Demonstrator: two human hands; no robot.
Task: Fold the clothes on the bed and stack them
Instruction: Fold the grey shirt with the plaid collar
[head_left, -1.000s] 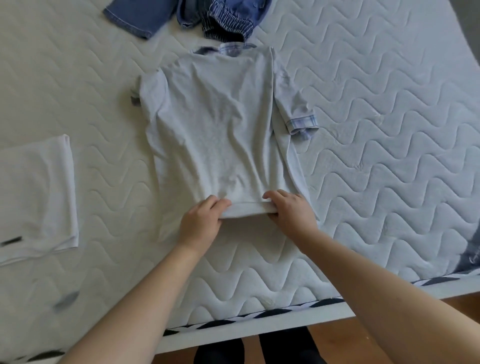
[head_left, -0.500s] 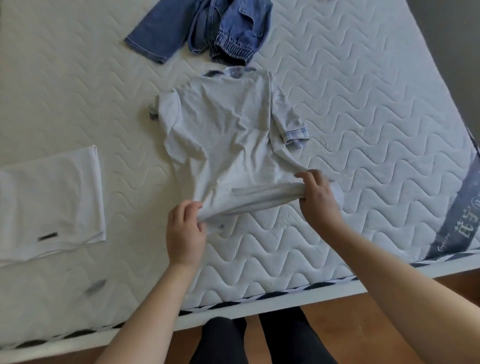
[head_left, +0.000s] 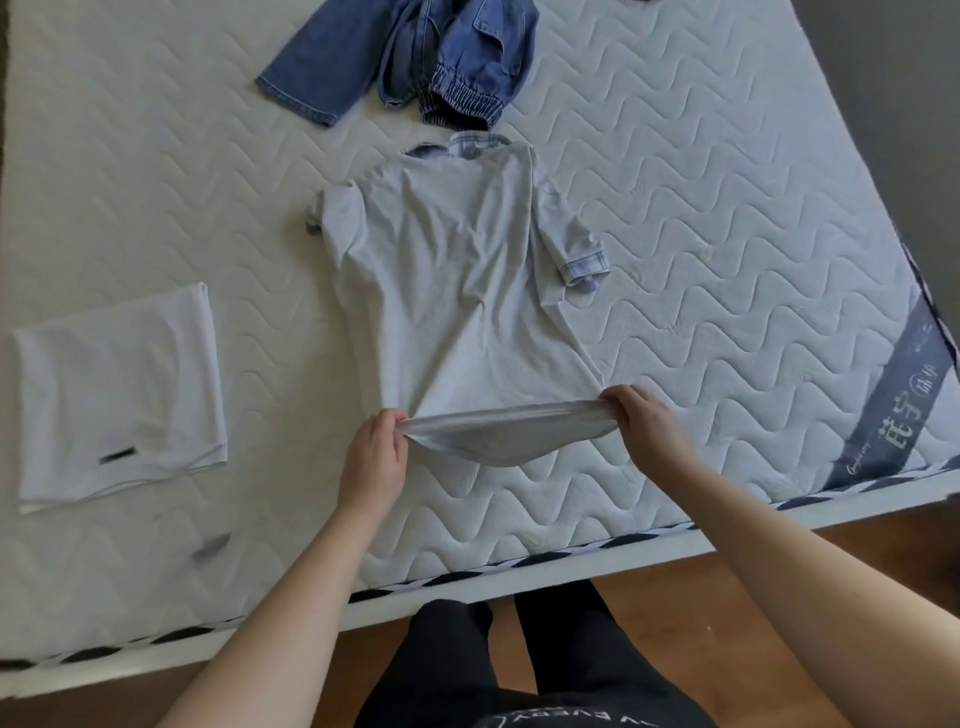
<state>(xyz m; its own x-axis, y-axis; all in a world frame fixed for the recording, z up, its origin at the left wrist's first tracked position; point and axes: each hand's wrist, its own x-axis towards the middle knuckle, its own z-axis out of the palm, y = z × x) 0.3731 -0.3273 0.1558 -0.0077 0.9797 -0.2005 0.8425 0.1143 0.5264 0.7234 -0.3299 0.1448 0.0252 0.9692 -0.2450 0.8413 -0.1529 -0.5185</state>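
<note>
Now at fold start: grey shirt (head_left: 457, 291) face-down on bed (head_left: 701, 171), long axis running away from body, collar farthest. Left hand (head_left: 375, 457) and right hand (head_left: 652, 434) each pinching a hem corner, lifted clear; likely next carried toward collar.

One grey shirt (head_left: 457, 291), one folded white garment (head_left: 119, 395), one denim garment (head_left: 415, 57).

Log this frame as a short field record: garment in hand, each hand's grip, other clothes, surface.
garment in hand: grey t-shirt, back up, hem lifted
left hand: pinches the hem's left corner
right hand: pinches the hem's right corner
folded: white garment, left of the t-shirt
unfolded: denim clothes, beyond the collar
surface: quilted mattress
</note>
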